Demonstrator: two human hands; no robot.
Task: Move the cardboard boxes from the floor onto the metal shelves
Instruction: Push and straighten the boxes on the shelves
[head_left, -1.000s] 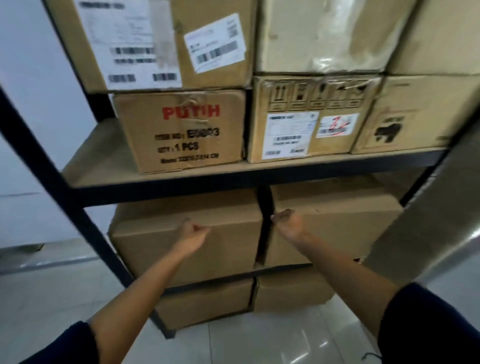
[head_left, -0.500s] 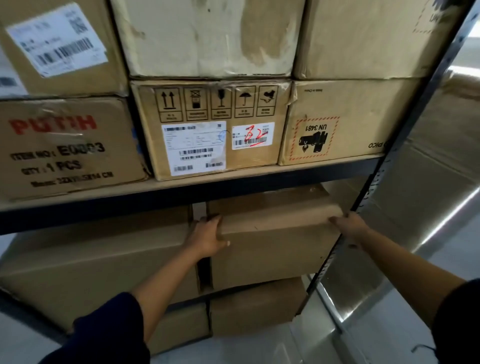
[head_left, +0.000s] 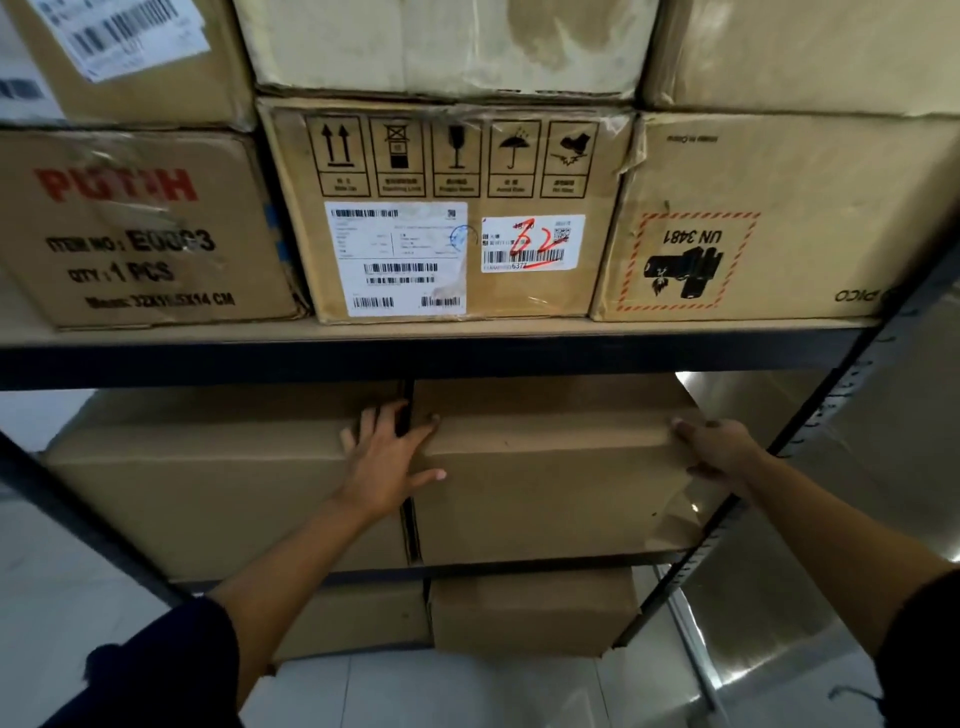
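A plain cardboard box (head_left: 545, 488) sits on the middle level of the black metal shelf (head_left: 467, 358), at the right end. My left hand (head_left: 387, 462) lies with spread, straight fingers across the seam between this box and the plain box (head_left: 208, 478) to its left, the thumb on the right box's front. My right hand (head_left: 719, 452) grips the right box's upper right corner, with one finger on the top edge and the thumb on the front. Both forearms reach in from below.
Labelled boxes fill the level above: a PUTIH box (head_left: 140, 234), a box with handling symbols (head_left: 447, 218), a UN 3481 box (head_left: 743, 223). Two smaller boxes (head_left: 530, 613) sit under the lower beam. A black upright post (head_left: 810, 441) stands by my right hand, and pale floor tiles (head_left: 441, 691) lie below.
From curled hands in front of the two boxes, both hands moved to the right box's upper corners. Since half a second ago the left fingers have spread flatter across the seam.
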